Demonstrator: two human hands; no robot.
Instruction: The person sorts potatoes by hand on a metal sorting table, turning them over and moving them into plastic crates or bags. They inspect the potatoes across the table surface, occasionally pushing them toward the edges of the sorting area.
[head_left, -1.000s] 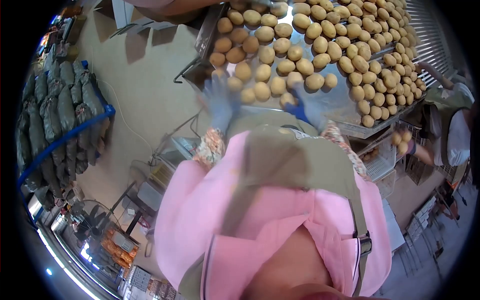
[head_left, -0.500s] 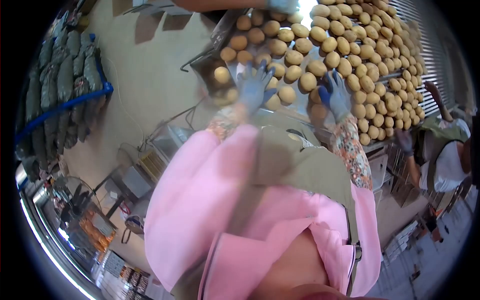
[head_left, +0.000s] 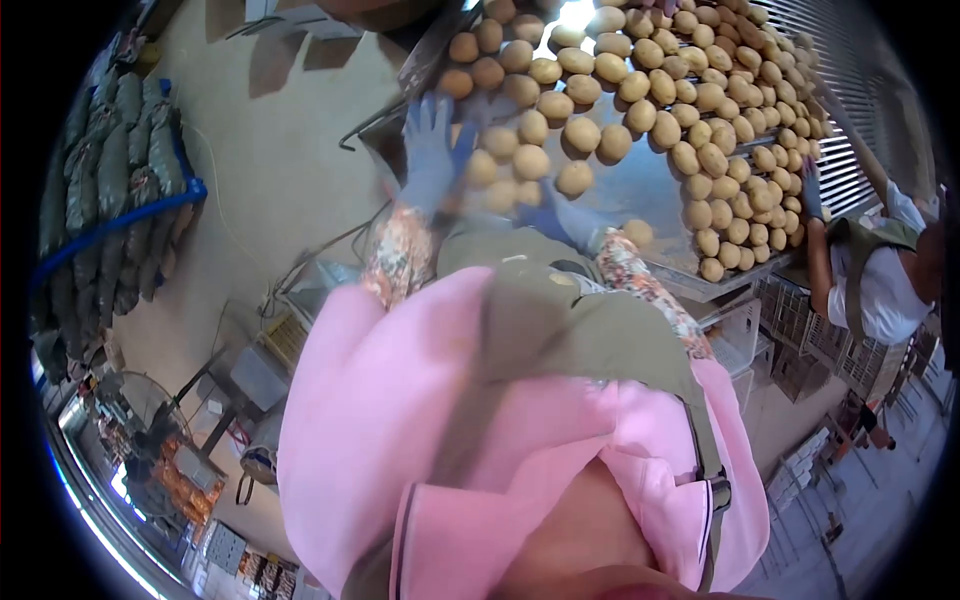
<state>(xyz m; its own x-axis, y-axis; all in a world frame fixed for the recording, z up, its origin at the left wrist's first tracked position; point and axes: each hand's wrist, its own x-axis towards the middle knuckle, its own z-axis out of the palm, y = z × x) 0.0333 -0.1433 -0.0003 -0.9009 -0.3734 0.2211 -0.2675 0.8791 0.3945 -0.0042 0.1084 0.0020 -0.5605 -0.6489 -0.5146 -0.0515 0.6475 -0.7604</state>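
Observation:
My left hand [head_left: 428, 155], in a grey-blue glove, is open with its fingers spread at the left edge of a metal table [head_left: 655, 215]. Beside it lies a group of potatoes [head_left: 531, 161], a few of them blurred. My right hand [head_left: 570, 217], gloved the same way, reaches leftward along the near edge of the table. Its fingers are stretched out and slightly smeared, close to the lowest potatoes. One loose potato [head_left: 637, 233] sits to the right of this hand, by the floral sleeve. Neither hand is wrapped round a potato.
A mass of potatoes [head_left: 730, 95] covers the far right of the table, beside metal rollers [head_left: 840, 150]. A co-worker [head_left: 880, 270] stands at the right, one gloved hand at the potatoes. Filled sacks [head_left: 115, 190] rest on a blue rack at left. Crates [head_left: 735, 335] stand under the table.
Both my hands have moved left, the right one also down toward the near edge. Potatoes near them have shifted left. The co-worker's gloved hand has moved up to the potatoes' edge.

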